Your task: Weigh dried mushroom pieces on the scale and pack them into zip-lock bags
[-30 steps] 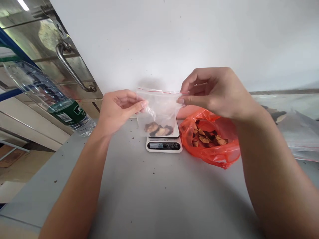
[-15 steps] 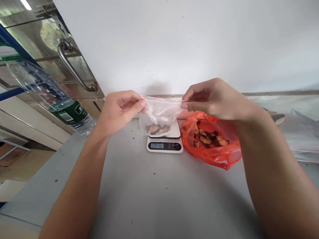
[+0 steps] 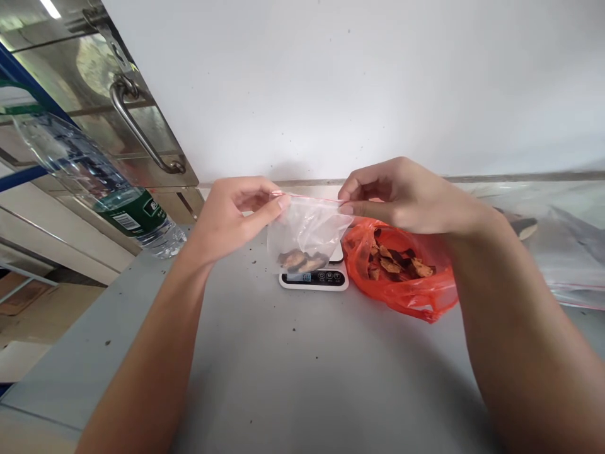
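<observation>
While both hands pinch its top edge, a small clear plastic zip bag with a red line along its mouth (image 3: 312, 221) hangs near the centre of the frame, its upper edge nearly level. Several brown-and-cream dried slices with dark rims (image 3: 307, 260) lie gathered along its bottom.

The bare left hand (image 3: 236, 211) has thumb and forefinger pressed together on the bag's upper left corner; the bare right hand (image 3: 397, 197) clamps the upper right end the same way, its other fingers curled.

Behind the bag's lower part, and partly hidden by it, sits a white digital scale with a black control strip (image 3: 314, 285), its display appearing to show zeros; whether the bag touches it cannot be told. Just right of the scale, an open, crumpled red plastic bag (image 3: 411, 301) holds loose brown-and-black dried pieces (image 3: 397, 261).

At the right edge of the frame, beyond the right forearm, lie larger clear plastic bags (image 3: 576, 252), a dark-and-pale piece showing among them. All this rests on a grey tabletop scattered with dark crumbs (image 3: 265, 372), against a white wall (image 3: 293, 82).

At the left stands a large transparent bottle with a green label (image 3: 130, 211), tilted in view, before a metal door with a curved handle (image 3: 142, 135).
</observation>
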Demonstrator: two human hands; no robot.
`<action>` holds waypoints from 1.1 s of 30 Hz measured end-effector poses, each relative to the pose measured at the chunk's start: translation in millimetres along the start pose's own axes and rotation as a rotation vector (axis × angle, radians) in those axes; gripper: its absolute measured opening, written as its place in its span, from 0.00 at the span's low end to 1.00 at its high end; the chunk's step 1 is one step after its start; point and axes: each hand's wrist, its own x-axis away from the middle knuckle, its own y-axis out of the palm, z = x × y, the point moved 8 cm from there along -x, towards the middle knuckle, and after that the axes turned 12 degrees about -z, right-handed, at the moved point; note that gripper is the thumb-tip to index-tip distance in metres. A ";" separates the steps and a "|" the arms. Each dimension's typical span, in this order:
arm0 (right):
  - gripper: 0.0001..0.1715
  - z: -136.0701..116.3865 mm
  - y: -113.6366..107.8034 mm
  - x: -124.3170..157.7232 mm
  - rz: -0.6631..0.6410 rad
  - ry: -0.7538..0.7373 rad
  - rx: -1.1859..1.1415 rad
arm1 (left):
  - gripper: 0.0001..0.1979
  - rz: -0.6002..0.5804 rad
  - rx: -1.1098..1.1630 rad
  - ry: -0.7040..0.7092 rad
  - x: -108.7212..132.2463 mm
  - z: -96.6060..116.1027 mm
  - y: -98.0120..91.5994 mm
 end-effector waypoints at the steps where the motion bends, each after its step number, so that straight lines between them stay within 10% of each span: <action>1: 0.09 -0.6 0.3 -0.4 -0.001 -0.005 0.012 | 0.08 -0.008 -0.008 0.004 -0.4 0.4 0.7; 33: 0.17 -8.4 10.6 -4.6 -0.052 -0.081 -0.091 | 0.11 0.011 0.068 0.033 0.9 -3.1 5.4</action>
